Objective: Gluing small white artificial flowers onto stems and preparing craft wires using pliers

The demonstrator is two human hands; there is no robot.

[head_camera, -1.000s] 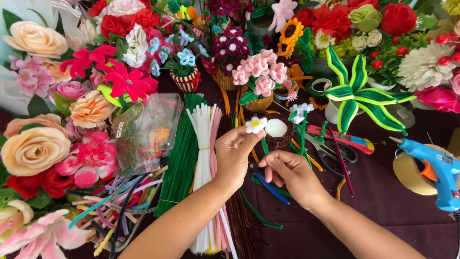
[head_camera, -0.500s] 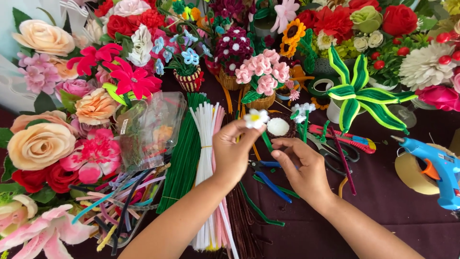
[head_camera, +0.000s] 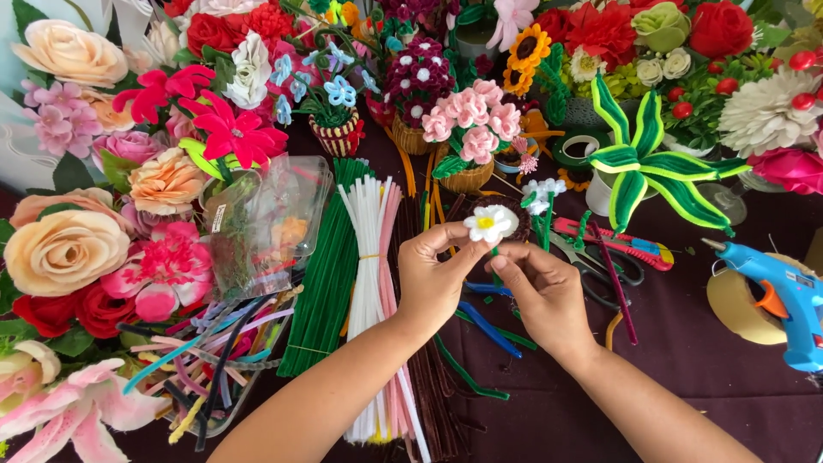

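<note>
your left hand [head_camera: 437, 279] is pinching a small white pipe-cleaner flower [head_camera: 490, 223] with a yellow centre, fingertips closed just under the bloom, holding it up above the dark cloth-covered table [head_camera: 686, 343]. your right hand [head_camera: 542, 291] is pressing in from the other side, thumb and forefinger narrowed on the green stem [head_camera: 495, 254] right below the petals.

compared with a moment ago, the flower is showing alone: the plain white oval that was sitting beside it is no longer visible, and the bloom is now turning its yellow centre up toward you. both hands are sitting closer together, so the work seems to be moving from the petals down to the stem.

moving outward, bundles of green pipe cleaners [head_camera: 330, 266] and white pipe cleaners [head_camera: 370, 283] are lying just left of your left wrist. a clear plastic bag [head_camera: 266, 223] is holding something orange and green, too blurred to tell. a clear tray [head_camera: 219, 360] at lower left is holding mixed coloured stems. small woven baskets [head_camera: 467, 178] beyond are carrying pink blooms. a blue glue gun [head_camera: 784, 296] is resting well apart on the right, over a tape roll [head_camera: 733, 304].
</note>
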